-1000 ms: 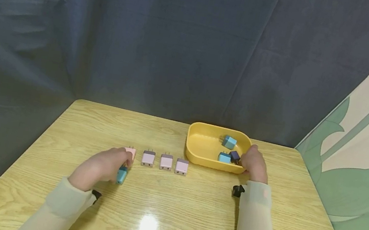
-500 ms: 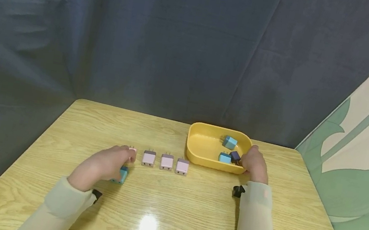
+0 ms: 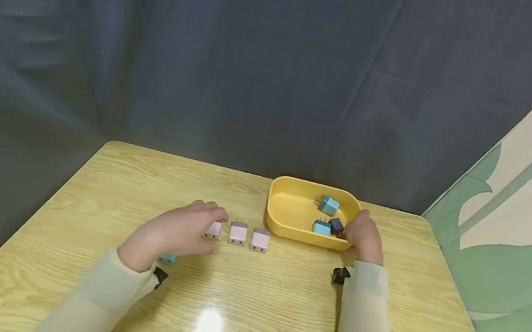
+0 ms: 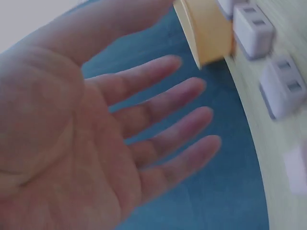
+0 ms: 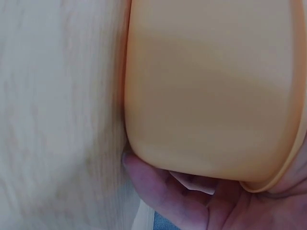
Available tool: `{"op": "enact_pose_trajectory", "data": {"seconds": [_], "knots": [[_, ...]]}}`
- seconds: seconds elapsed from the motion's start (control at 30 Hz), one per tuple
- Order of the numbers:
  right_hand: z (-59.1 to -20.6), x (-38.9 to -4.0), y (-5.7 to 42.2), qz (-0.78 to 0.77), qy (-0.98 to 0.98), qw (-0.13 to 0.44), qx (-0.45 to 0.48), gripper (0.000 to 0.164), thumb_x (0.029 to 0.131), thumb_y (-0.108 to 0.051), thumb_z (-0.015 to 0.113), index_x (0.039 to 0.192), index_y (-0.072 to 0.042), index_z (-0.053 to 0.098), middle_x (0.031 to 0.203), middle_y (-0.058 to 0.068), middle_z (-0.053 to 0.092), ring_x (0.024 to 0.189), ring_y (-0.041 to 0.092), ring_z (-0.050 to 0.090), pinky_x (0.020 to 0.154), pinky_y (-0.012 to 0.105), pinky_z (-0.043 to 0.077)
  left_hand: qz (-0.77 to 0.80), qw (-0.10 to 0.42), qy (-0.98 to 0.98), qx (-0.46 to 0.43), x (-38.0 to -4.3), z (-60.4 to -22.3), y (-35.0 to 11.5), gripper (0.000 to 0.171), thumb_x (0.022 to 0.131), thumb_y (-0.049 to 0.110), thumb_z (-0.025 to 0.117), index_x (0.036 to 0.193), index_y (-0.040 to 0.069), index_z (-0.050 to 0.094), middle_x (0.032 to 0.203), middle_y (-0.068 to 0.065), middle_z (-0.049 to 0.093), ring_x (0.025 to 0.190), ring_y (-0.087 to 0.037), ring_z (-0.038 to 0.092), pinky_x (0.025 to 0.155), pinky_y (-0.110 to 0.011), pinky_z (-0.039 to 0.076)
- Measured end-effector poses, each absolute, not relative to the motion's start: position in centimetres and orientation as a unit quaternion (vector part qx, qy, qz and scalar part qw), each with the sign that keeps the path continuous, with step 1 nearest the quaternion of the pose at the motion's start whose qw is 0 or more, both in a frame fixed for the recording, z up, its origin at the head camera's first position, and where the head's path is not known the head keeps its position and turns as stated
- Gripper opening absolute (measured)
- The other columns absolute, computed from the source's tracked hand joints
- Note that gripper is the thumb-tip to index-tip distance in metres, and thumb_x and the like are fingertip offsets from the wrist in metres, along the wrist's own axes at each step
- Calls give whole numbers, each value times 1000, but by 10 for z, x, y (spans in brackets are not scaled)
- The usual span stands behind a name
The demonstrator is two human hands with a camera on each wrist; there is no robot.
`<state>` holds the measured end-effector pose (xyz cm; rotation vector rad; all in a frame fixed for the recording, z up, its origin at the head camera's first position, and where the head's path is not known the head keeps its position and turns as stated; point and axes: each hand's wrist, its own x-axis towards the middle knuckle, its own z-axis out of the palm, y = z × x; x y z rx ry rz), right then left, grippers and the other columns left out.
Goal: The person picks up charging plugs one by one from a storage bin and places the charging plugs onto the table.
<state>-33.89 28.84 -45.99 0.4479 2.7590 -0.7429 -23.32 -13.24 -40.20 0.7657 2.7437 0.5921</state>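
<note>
My left hand (image 3: 178, 233) is spread with nothing in it, over the left end of a row of plug chargers. Its palm and extended fingers show in the left wrist view. Partly behind it is a lilac charger (image 3: 213, 231); two more lilac chargers (image 3: 237, 233) (image 3: 260, 240) lie to the right. Below the palm, a teal charger (image 3: 167, 258) is mostly covered. My right hand (image 3: 365, 238) grips the right end of a yellow basket (image 3: 297, 234), with fingers curled round its outside corner in the right wrist view.
Inside the basket lie two blue chargers (image 3: 328, 205) (image 3: 322, 227) and a dark purple charger (image 3: 336, 226). A dark curtain (image 3: 260, 71) hangs behind the wood-grain table (image 3: 274, 308). A pale pink charger (image 4: 295, 167) sits at the left wrist view's edge.
My left hand has left the teal charger, opened out and moved right over the row, covering the pink charger in the head view. The right hand stays on the basket.
</note>
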Motion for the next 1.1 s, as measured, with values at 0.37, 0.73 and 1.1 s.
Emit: {"op": "enact_pose_trajectory", "data": {"seconds": [0.37, 0.73, 1.1], "knots": [[-458, -339, 292, -250, 949, 125, 147, 52, 108, -5, 42, 150, 18, 25, 119, 36, 58, 88, 34, 65, 61, 29, 56, 159, 17, 906, 391, -281, -399, -36, 59, 106, 34, 72, 159, 16, 53, 162, -3, 56, 156, -26, 49, 135, -44, 36], [-460, -338, 300, -255, 947, 125, 151, 57, 106, -6, 41, 154, 18, 22, 121, 36, 58, 84, 32, 67, 60, 29, 58, 114, 15, 899, 423, -320, -417, 58, 49, 110, 12, 65, 157, 21, 58, 163, 1, 56, 156, -20, 50, 135, -35, 35], [-460, -340, 293, -269, 945, 123, 142, 53, 106, -6, 42, 151, 18, 26, 124, 40, 59, 82, 33, 70, 61, 34, 63, 172, 101, 902, 384, -347, -441, 94, 49, 107, -4, 60, 145, 26, 71, 153, 10, 67, 155, -15, 52, 130, -30, 42]]}}
